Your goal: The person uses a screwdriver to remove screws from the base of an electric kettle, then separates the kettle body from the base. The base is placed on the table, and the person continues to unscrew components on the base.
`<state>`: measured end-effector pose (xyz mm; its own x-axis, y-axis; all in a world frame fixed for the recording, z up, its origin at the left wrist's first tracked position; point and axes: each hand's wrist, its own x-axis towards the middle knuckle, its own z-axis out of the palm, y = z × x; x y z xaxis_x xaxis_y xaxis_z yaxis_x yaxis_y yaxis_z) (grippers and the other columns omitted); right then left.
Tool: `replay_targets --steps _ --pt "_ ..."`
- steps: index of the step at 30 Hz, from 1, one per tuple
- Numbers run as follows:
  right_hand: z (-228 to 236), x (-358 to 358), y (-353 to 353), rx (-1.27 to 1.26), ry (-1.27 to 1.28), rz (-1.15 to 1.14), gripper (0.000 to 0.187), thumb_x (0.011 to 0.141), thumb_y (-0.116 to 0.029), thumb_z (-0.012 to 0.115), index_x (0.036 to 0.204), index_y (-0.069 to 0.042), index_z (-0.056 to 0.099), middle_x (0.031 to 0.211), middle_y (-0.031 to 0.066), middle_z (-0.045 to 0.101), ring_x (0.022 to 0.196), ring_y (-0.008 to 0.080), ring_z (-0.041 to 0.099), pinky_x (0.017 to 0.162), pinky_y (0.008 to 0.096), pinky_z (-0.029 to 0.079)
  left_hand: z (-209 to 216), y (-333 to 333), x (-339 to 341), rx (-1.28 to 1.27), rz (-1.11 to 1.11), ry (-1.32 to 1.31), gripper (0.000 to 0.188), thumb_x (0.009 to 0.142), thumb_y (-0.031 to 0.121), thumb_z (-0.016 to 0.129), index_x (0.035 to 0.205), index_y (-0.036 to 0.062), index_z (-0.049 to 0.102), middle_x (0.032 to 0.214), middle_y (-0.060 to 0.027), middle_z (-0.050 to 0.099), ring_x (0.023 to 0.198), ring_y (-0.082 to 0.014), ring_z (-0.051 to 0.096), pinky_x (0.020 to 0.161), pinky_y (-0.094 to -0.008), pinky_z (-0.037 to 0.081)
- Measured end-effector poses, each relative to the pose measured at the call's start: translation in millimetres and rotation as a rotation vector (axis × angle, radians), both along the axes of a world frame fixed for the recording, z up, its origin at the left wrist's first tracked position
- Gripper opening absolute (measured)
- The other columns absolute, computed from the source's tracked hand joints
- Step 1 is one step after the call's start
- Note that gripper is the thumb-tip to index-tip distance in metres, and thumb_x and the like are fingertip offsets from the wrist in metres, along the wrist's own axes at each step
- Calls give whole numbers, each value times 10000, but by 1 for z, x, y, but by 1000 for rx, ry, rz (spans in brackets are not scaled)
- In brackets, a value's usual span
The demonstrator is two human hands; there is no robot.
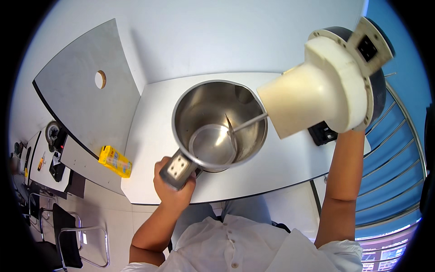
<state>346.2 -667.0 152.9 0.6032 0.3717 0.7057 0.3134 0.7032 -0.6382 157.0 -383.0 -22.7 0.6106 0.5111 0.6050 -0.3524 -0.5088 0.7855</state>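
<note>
A stainless-steel blender jug (219, 86) stands on the white table, its open mouth toward me. My left hand (176, 183) is closed around the jug's handle (178, 170), which has a pale plate with several dots on top. On the right, the cream-coloured blender head (312, 93) is held up and tilted on its side by my right hand (355, 136). Its body hides most of the fingers of that hand. From the head a thin metal shaft (249, 122) reaches over the jug, ending in a blade (232, 136) that appears inside the rim. How deep the blade sits, I cannot tell.
A yellow carton (115, 161) is at the white table's (149, 131) left edge, beside a grey partition (86, 86) with a round hole. Behind the blender head lies a black object (322, 133). Metal railings (385, 163) run along the right; a black chair (68, 235) stands lower left.
</note>
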Motion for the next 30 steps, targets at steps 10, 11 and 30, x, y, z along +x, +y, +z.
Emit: replay_targets --steps 10,11,30 --pt "65 32 11 -296 -373 -796 321 712 -92 572 1026 -27 587 837 32 612 778 128 610 674 270 491 24 12 31 -181 -107 86 311 681 66 643 953 6 507 877 -83 614 789 -134 567 763 -262 448" --pt "67 24 31 -408 -342 -852 302 703 -130 587 996 -63 613 839 53 638 773 170 617 683 289 479 28 14 30 -213 -116 96 323 689 56 628 985 16 504 847 -59 593 766 -113 552 729 -246 448" --pt "56 4 145 -753 -743 -804 259 664 -116 551 908 -51 609 747 116 622 680 234 574 681 308 459 32 57 60 -246 -304 157 382 705 35 600 1069 27 482 779 -27 554 701 -99 528 665 -243 446"
